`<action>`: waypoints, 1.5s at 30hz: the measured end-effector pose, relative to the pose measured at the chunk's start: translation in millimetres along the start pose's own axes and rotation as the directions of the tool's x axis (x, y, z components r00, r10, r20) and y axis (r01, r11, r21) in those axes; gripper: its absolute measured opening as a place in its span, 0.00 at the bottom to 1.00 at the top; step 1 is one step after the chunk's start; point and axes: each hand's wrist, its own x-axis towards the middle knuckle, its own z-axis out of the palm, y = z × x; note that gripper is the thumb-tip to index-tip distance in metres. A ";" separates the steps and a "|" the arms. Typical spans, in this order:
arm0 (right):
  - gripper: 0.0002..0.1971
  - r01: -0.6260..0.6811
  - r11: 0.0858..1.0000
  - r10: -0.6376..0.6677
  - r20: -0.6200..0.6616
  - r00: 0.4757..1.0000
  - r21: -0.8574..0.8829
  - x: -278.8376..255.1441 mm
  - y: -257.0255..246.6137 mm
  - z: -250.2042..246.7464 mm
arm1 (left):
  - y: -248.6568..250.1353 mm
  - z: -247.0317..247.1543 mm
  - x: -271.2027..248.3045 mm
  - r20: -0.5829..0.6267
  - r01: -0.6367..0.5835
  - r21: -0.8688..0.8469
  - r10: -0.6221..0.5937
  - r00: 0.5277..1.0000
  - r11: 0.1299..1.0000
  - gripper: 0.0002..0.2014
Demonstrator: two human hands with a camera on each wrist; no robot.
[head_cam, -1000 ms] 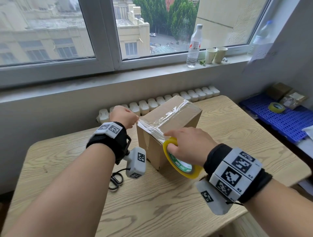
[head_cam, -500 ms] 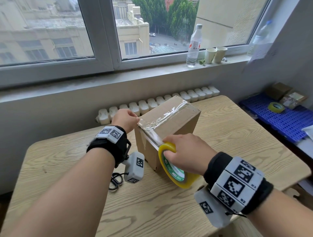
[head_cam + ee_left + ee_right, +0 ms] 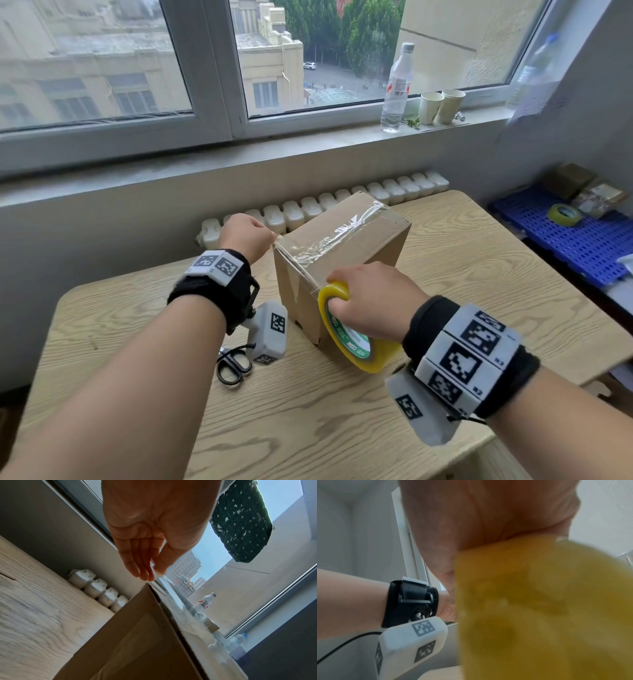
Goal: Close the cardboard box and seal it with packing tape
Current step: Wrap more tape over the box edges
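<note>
Right hand [image 3: 371, 303] grips the yellow tape roll [image 3: 346, 329] at frame centre, its green label unreadable. Left hand [image 3: 245, 236] pinches the tape edge [image 3: 279, 240] at the closed box [image 3: 342, 260], mid-counter [image 3: 479, 274].

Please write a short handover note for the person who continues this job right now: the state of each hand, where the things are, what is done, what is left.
Left hand: pinches the tape edge at the box's near-left top corner.
Right hand: grips the yellow tape roll, against the box's near side.
Cardboard box: closed, on the wooden table; clear tape lies wrinkled across its top.
Scissors: on the table, under the left wrist.
Done: flaps shut, strip laid over the top.
Left: press the strip down, cut it from the roll.
</note>
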 end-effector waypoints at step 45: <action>0.22 -0.011 0.994 0.029 0.161 0.987 -0.110 28.7 3.9 -1.9 | -18.1 20.5 16.2 0.032 0.023 -0.156 -0.019 0.999 0.988 0.13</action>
